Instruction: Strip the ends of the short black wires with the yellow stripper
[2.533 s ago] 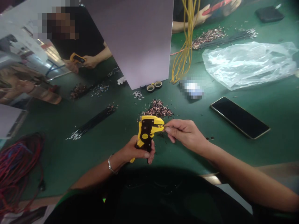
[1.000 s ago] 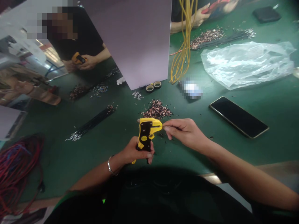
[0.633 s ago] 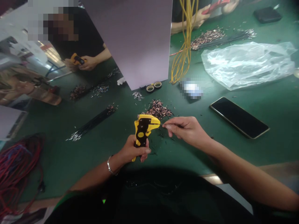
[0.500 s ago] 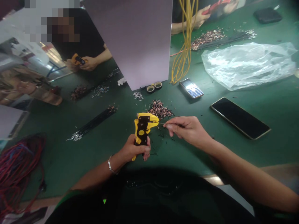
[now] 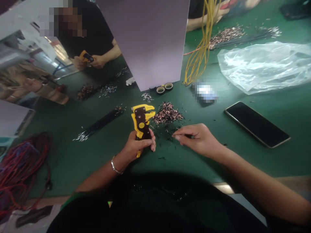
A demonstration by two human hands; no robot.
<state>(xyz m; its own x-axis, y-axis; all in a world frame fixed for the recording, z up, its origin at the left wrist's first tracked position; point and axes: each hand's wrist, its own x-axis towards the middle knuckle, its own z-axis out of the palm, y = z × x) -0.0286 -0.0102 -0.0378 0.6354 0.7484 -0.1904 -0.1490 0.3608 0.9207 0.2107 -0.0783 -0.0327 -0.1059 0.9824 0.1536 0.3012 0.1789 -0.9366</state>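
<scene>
My left hand [image 5: 137, 147] grips the handles of a yellow and black wire stripper [image 5: 141, 118], held upright with its jaws pointing right. My right hand [image 5: 194, 139] hovers low over the green table [image 5: 97, 155], thumb and forefinger pinched together over scattered black offcuts [image 5: 167, 136]; whether a thin wire piece is between them is too small to tell. A pile of short copper-ended wire pieces [image 5: 167, 114] lies just beyond both hands. A bundle of black stripped wires [image 5: 100, 123] lies to the left.
A black smartphone [image 5: 257, 123] lies at right, a blurred small device [image 5: 205, 92] and two tape rolls [image 5: 164, 88] farther back. A clear plastic bag [image 5: 264, 64], yellow cables [image 5: 200, 48], a grey upright panel [image 5: 150, 38], red cables [image 5: 21, 161]. Other people's hands work behind.
My left hand has moved the stripper left and away from my right hand. My right hand dropped toward the table, apart from the stripper's jaws. The camera shifted slightly.
</scene>
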